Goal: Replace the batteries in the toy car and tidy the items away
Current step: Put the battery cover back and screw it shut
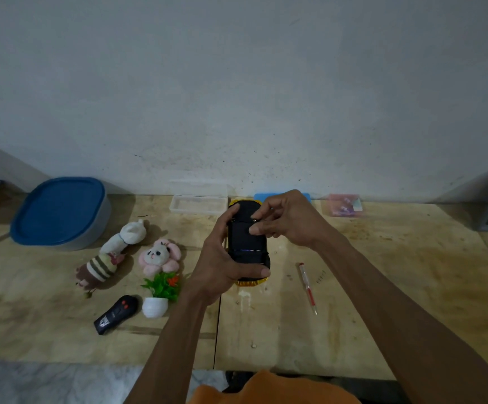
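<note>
Yellow-and-black plastic car (247,243), upside down, held above the wooden table (382,287) at frame centre.

Head view:
- Left hand (222,266) wraps the car from its 9 o'clock side, thumb across the near end, fingers curled over the far end.
- Right hand (289,220) comes in from 3 o'clock, fingertips (255,228) pinched together on the black underside; whether they hold a small part I cannot tell.
- Judgement: hard shell, light, rigid, a bit slick; best gripped by the flanks between the wheels. The battery cover likely needs only gentle finger pressure.
- Screwdriver (308,288) lies at 4 o'clock of the car, apart from both hands.
- Count: one car, one screwdriver, one remote (116,314) at 8 o'clock, two plush toys (159,256), one potted plant (161,293), one blue-lidded tub (60,212), one clear tray (197,204) at 11 o'clock, one pink box (344,205) at 2 o'clock.
- Batteries not seen.
</note>
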The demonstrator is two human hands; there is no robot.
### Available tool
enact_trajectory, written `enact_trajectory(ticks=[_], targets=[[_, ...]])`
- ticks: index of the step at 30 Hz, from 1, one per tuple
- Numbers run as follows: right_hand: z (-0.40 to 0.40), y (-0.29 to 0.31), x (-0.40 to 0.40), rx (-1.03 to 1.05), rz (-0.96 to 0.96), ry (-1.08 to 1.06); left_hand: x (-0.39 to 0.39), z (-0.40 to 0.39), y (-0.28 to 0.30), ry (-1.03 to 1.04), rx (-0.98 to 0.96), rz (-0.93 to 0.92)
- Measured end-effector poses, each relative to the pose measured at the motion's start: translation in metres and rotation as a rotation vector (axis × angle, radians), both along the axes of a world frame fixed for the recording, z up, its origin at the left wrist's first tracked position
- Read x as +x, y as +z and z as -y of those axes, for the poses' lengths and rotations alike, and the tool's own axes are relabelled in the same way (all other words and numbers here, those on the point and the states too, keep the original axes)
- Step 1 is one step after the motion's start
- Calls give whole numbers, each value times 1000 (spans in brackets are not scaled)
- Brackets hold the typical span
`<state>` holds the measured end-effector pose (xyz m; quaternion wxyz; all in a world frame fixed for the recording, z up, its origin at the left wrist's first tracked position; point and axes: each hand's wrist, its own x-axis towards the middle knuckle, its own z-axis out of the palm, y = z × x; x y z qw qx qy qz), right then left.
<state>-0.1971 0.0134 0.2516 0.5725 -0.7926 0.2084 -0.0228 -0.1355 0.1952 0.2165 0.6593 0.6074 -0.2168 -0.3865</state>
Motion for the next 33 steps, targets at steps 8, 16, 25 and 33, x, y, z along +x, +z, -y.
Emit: enact_trajectory(ticks=[8, 16, 25, 33], targets=[[-7, -5, -1, -150, -10, -9, -4, 3, 0, 3, -7, -38], [-15, -11, -6, -337, 13, -33, -10, 5, 0, 23, 3, -43], [-5, -10, -12, -170, 33, -88, -11, 5, 4, 0, -10, -50], [-1, -2, -13, -97, 64, -70, -12, 5, 7, -20, -8, -32]])
